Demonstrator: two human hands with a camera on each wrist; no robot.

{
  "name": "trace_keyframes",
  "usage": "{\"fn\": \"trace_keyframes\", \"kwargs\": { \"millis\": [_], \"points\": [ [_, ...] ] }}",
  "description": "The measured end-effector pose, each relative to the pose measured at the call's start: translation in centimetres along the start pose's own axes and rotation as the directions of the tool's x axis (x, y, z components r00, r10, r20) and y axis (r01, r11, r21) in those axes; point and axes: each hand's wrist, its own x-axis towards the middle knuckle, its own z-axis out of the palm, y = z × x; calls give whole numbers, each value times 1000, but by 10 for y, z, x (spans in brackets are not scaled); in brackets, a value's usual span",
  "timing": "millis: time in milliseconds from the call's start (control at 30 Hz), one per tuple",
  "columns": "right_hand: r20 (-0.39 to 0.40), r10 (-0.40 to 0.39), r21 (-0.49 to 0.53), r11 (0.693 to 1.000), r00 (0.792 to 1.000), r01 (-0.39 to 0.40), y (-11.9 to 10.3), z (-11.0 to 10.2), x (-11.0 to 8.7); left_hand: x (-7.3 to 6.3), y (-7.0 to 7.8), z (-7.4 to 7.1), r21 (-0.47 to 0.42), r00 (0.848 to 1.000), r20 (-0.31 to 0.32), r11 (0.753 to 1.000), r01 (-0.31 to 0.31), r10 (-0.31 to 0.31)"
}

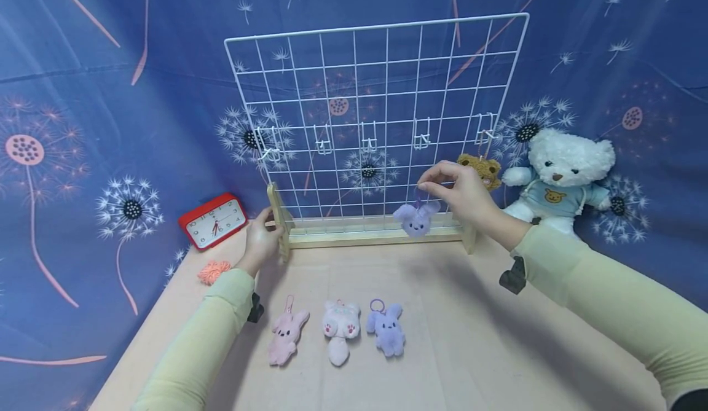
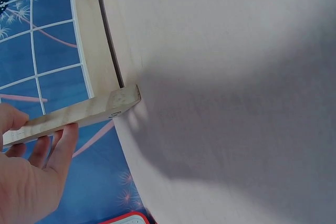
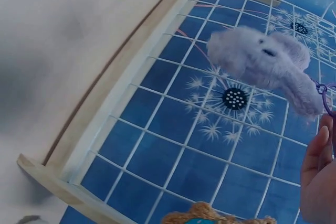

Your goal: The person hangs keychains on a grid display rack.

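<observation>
My right hand point(image 1: 461, 190) pinches the purple ring of a fluffy lilac bunny keychain point(image 1: 416, 219), which dangles in front of the right part of the white wire grid point(image 1: 370, 122). In the right wrist view the bunny point(image 3: 257, 59) hangs from the ring point(image 3: 326, 100) at the fingertips. My left hand point(image 1: 262, 239) grips the wooden end support point(image 1: 278, 220) of the grid's stand, thumb on one side and fingers on the other, as the left wrist view shows. Several white hooks point(image 1: 422, 137) hang in a row on the grid. A brown bear keychain point(image 1: 482, 170) hangs at the right-end hook, partly behind my right hand.
On the table point(image 1: 442, 337) lie a pink bunny keychain point(image 1: 286, 340), a white plush keychain point(image 1: 340, 331) and another lilac bunny keychain point(image 1: 387, 331). A red clock point(image 1: 214, 222) and coral yarn point(image 1: 213, 271) sit at left. A white teddy bear point(image 1: 564, 180) sits at right.
</observation>
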Motion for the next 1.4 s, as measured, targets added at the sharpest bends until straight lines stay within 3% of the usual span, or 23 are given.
{"fn": "trace_keyframes", "kwargs": {
  "millis": [267,800,1400],
  "points": [
    [-39,-3,47,999,999,5,-4,-5,8,-1,0,0,4,1000,7,1000,9,-9],
    [-138,-11,1,1000,990,12,-18,-21,24,-1,1,0,11,1000,12,1000,15,-15],
    [-231,-3,-5,1000,973,2,-20,-20,38,-2,3,0,0,999,18,1000,27,-27]
  ]
}}
